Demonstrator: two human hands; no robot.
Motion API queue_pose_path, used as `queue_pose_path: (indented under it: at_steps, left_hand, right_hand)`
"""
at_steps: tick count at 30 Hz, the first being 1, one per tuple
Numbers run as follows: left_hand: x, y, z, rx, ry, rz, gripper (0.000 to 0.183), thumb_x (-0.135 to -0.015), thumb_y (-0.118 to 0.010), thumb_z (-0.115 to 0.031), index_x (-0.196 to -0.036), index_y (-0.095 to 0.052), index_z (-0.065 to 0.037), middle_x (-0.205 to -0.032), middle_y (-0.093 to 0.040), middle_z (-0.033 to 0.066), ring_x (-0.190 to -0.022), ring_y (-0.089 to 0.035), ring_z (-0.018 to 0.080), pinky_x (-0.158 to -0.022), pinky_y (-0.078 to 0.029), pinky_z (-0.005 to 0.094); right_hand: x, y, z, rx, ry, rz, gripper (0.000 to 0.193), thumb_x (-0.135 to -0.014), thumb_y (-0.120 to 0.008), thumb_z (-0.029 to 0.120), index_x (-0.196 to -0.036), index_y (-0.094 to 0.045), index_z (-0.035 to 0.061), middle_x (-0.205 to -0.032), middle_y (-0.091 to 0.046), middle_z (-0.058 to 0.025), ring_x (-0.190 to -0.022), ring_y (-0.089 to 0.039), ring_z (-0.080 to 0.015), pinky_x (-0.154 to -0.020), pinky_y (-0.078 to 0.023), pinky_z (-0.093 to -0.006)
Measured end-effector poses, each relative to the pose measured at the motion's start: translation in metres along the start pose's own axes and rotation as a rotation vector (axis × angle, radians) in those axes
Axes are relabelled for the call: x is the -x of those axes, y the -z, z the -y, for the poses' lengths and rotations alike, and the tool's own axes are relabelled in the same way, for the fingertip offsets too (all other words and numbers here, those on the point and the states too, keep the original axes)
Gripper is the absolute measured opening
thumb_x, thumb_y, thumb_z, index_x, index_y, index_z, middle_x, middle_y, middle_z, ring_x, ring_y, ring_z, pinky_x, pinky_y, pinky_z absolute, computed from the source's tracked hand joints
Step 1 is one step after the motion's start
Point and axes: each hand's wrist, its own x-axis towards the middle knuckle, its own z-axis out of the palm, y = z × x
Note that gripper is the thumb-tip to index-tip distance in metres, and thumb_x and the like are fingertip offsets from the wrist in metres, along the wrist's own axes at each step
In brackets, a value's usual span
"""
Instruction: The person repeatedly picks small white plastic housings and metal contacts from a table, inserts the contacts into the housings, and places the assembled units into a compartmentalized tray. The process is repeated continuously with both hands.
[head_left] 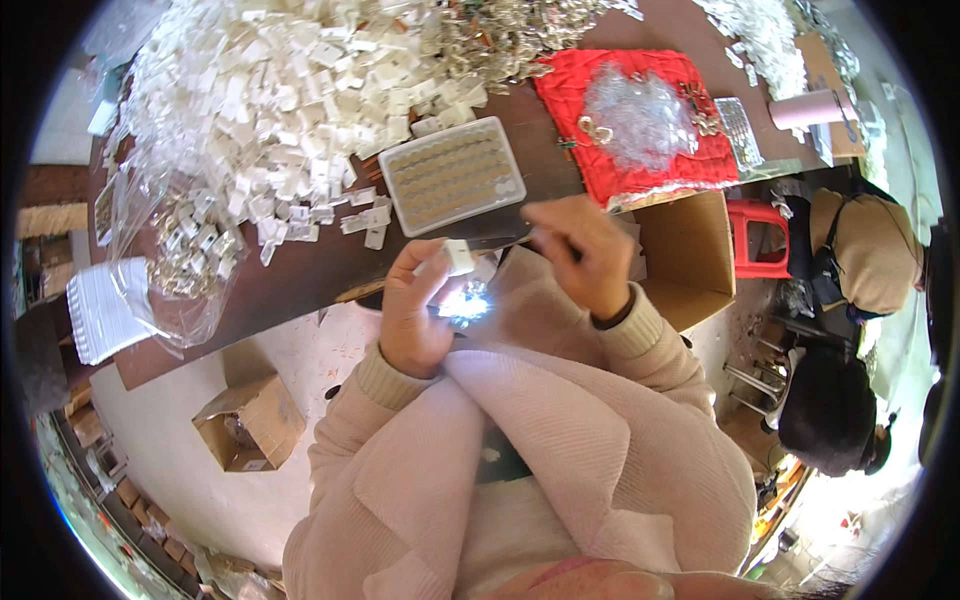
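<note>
I see the left hand [415, 312] with its grip pinching a white block [459, 256] near the bench [285, 292] edge; at three o'clock from it, the right hand [590, 255] is closed around what looks like a thin tool [522, 239]. I judge this block part-worked. The tray [464, 212] at twelve o'clock holds small round pieces; whether the white heap [290, 110] at eleven is finished or waiting, I cannot tell.

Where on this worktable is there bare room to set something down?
Bare tabletop shows between the tray and the red cloth, and along the front edge between the clear bag and left hand. The upper left is crowded by the heap of white pieces, with metal parts beside it.
</note>
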Motion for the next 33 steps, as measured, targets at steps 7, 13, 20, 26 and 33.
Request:
queue_pose_path:
  at_steps: [7,13,20,26,33]
  left_hand:
    - [-0.004,0.001,0.005,-0.084,-0.019,-0.022,0.02,-0.097,-0.066,-0.015,-0.114,-0.064,-0.006,-0.101,-0.071,0.0124,-0.065,-0.046,0.0046,-0.058,-0.04,0.0186]
    - [-0.008,-0.001,0.005,-0.045,0.0,0.043,0.023,-0.097,-0.067,-0.015,-0.117,-0.063,-0.005,-0.101,-0.072,0.0131,-0.062,-0.044,0.0045,-0.056,-0.037,0.0175]
    - [-0.007,-0.005,0.003,-0.061,0.03,-0.019,0.02,-0.094,-0.071,-0.01,-0.111,-0.065,-0.003,-0.1,-0.072,0.013,-0.068,-0.048,0.0067,-0.063,-0.043,0.0217]
    - [-0.006,-0.004,0.004,-0.021,0.039,0.005,0.019,-0.094,-0.071,-0.009,-0.11,-0.065,-0.003,-0.1,-0.071,0.0123,-0.066,-0.046,0.0062,-0.062,-0.042,0.0215]
    - [-0.005,-0.003,0.005,-0.065,0.018,-0.031,0.017,-0.094,-0.071,-0.01,-0.11,-0.065,-0.005,-0.097,-0.072,0.0111,-0.061,-0.044,0.0054,-0.056,-0.038,0.0205]
  right_hand:
    - [0.005,0.059,-0.061,0.383,-0.308,-0.297,0.015,-0.086,-0.074,0.0,-0.099,-0.075,0.0046,-0.083,-0.07,-0.0103,-0.067,-0.065,-0.0169,-0.062,-0.052,-0.0287]
    - [0.002,0.054,-0.078,0.504,-0.293,-0.2,0.018,-0.085,-0.076,0.007,-0.103,-0.077,0.0084,-0.085,-0.067,-0.0087,-0.069,-0.067,-0.0247,-0.062,-0.053,-0.0335]
    - [0.004,0.052,-0.078,0.565,-0.147,-0.156,0.009,-0.086,-0.071,0.005,-0.095,-0.069,0.0057,-0.09,-0.066,-0.0106,-0.076,-0.067,-0.0316,-0.066,-0.054,-0.0383]
    - [0.001,0.055,-0.065,0.633,-0.121,0.013,0.011,-0.088,-0.066,0.001,-0.098,-0.063,0.0049,-0.092,-0.066,-0.0127,-0.082,-0.066,-0.0348,-0.069,-0.053,-0.0412]
    - [-0.017,0.055,-0.064,0.735,-0.021,0.258,0.012,-0.082,-0.064,0.003,-0.093,-0.061,0.0062,-0.087,-0.061,-0.0125,-0.083,-0.064,-0.0328,-0.067,-0.054,-0.0423]
